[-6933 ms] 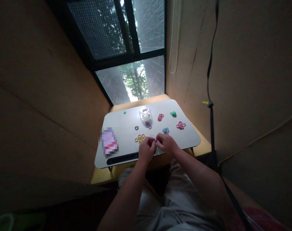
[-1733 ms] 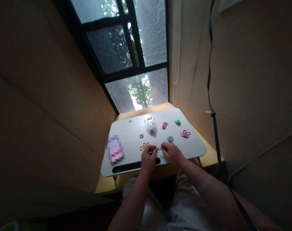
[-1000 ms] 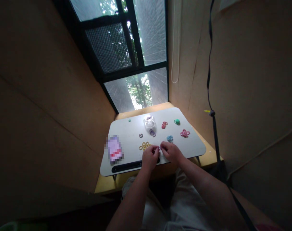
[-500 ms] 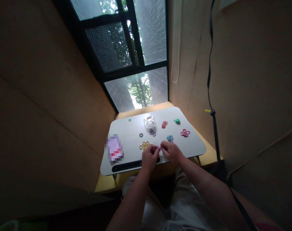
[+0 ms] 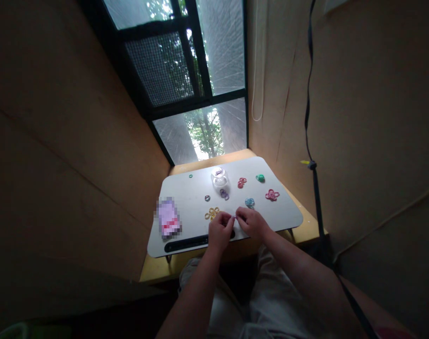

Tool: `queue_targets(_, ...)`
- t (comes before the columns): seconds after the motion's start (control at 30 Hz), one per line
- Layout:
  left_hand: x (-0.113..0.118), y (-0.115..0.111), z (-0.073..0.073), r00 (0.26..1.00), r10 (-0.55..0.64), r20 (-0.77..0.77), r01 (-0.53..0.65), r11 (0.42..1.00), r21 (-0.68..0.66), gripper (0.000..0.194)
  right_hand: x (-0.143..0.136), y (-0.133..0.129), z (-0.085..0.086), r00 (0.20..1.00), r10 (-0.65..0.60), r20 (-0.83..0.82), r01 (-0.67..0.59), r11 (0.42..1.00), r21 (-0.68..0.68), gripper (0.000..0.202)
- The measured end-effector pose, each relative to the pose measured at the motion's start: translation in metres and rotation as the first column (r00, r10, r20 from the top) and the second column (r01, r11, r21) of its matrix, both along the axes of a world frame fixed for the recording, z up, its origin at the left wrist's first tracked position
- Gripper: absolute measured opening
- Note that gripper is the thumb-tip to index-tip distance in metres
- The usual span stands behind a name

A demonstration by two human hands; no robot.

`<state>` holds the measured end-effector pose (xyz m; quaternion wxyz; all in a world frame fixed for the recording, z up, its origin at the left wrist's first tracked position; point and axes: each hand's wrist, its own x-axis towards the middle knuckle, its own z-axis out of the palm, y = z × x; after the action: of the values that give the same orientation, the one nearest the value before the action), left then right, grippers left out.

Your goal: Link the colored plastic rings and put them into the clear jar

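My left hand [image 5: 221, 227] and my right hand [image 5: 248, 221] meet fingertip to fingertip over the front of a white lap table [image 5: 193, 216]. Both are closed in a pinch on something small between them, too small to make out. Yellow rings like hair ties [image 5: 212, 214] lie just left of my left hand. Beyond my right hand is a light blue bunch of rings [image 5: 249, 202]. A purple bunch [image 5: 224, 194] rests farther back, in front of a clear round jar [image 5: 219, 179].
Red rings [image 5: 241, 182], a green bunch [image 5: 260, 178] and a pink bunch [image 5: 272, 195] lie to the right. A dark ring [image 5: 207, 198] and a small green ring [image 5: 190, 176] are left of the jar. A blurred purple-pink packet [image 5: 169, 218] and a black slot [image 5: 186, 243] are at the left.
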<state>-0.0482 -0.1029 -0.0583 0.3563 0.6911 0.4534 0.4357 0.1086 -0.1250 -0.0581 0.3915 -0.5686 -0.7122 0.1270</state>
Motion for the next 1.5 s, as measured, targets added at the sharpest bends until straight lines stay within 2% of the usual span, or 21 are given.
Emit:
queue_targets(0.6, -0.0005, -0.003, 0.0009, 0.996, 0.007, -0.092, -0.002, 0.999, 0.048, 0.014, -0.0003, -0.0008, -0.0009, 1.0, 0.006, 0.007, -0.006, 1.0, -0.01, 0.01)
queue_targets(1.07, -0.0012, -0.0015, -0.0075, 0.998, 0.012, -0.068, -0.009, 0.999, 0.037, 0.01, 0.0005, 0.0003, -0.0013, 0.999, 0.014, 0.029, -0.013, 1.0, -0.024, 0.01)
queue_targets(1.27, -0.0002, -0.0011, -0.0043, 1.0, 0.001, -0.02, 0.0, 1.0, 0.013, 0.008, 0.0004, -0.0008, 0.0013, 1.0, 0.008, 0.006, -0.008, 1.0, -0.017, 0.011)
queue_targets(1.4, 0.0023, -0.0012, -0.0021, 1.0, 0.001, 0.012, 0.0, 1.0, -0.031, 0.017, 0.0005, -0.0006, 0.0012, 1.0, 0.02, -0.011, -0.02, 1.0, -0.019, 0.01)
queue_targets(1.5, 0.0026, -0.0021, -0.0018, 1.0, 0.003, -0.009, -0.003, 1.0, -0.012, 0.016, 0.0003, -0.0005, 0.0009, 1.0, 0.019, -0.02, -0.019, 1.0, -0.022, 0.01)
